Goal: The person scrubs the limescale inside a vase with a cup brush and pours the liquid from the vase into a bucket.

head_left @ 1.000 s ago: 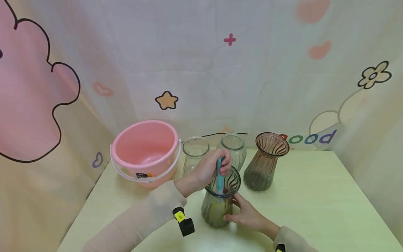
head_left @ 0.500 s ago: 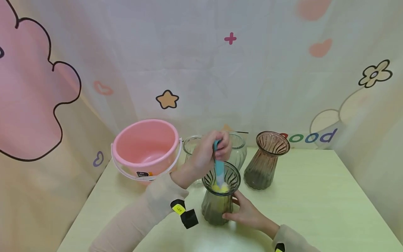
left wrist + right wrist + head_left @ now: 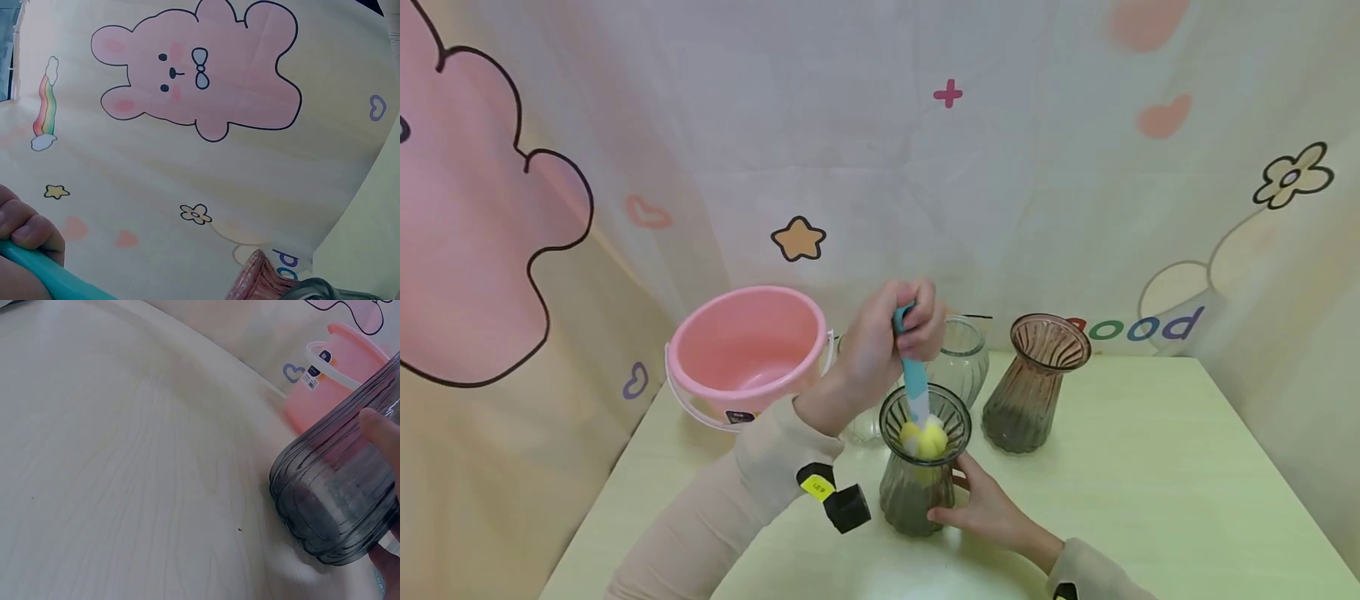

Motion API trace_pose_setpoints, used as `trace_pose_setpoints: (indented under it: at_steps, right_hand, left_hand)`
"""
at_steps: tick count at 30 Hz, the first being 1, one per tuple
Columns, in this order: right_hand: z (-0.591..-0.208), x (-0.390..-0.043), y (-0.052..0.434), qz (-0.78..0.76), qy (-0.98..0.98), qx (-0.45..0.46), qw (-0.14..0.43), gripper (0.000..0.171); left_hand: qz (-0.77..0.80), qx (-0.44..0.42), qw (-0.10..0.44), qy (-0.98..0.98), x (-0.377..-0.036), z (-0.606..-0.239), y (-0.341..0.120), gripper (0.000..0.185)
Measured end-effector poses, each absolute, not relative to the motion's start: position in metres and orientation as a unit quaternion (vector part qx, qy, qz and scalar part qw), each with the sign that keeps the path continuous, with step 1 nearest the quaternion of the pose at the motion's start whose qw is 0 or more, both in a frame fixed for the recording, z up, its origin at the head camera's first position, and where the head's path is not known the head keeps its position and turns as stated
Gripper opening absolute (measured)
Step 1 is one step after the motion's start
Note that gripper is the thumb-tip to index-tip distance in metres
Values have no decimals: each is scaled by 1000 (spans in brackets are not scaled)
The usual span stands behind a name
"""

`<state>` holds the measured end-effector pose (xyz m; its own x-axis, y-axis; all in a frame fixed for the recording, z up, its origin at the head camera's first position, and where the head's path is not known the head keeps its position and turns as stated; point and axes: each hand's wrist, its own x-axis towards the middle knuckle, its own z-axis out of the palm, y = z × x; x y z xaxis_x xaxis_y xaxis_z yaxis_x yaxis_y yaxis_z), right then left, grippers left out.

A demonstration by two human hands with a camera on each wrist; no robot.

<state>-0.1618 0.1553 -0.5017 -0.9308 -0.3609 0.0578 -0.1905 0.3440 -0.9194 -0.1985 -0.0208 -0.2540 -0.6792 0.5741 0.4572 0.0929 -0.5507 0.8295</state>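
My left hand (image 3: 880,342) grips the blue handle of a bottle brush (image 3: 915,379), held upright over a smoky grey glass vase (image 3: 917,500). The brush's yellow and white sponge head (image 3: 931,437) sits inside the flared mouth of that vase. In the left wrist view, curled fingers (image 3: 28,228) wrap the handle. Low on the vase's right side, my right hand (image 3: 981,504) holds its ribbed body with the thumb in front. The right wrist view shows the vase's base (image 3: 319,519) on the table and part of the thumb (image 3: 378,431).
A pink bucket (image 3: 745,337) with a white handle stands at the back left. Behind my left hand are two clear glass vases, one (image 3: 962,358) plainly visible and the other mostly covered. A brownish-pink vase (image 3: 1026,392) stands to the right. A printed curtain (image 3: 865,192) backs the table (image 3: 1135,467).
My left hand has risen, drawing the brush upward so its sponge head went from deep in the vase to the mouth. The right hand and the vase have stayed nearly in place.
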Motion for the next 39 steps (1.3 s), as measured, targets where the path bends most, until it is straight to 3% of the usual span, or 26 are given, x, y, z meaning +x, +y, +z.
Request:
trace_pose_setpoints:
  at_steps: [12, 18, 23, 32, 39]
  right_hand:
    - [-505, -160, 152, -540, 822, -177, 35, 89]
    - [-508, -160, 148, -529, 830, -173, 26, 88]
    - [-506, -161, 155, -532, 821, -194, 75, 86]
    - [-503, -180, 171, -538, 784, -213, 224, 89]
    - [-505, -186, 173, -554, 765, -216, 247, 79]
  left_hand:
    - [775, 317, 189, 512, -200, -325, -8, 31]
    - [763, 327, 206, 519, -203, -336, -8, 31]
    - [768, 326, 203, 512, -204, -338, -10, 31]
    - [769, 330, 205, 509, -206, -339, -11, 29]
    - [774, 337, 202, 496, -206, -340, -12, 31]
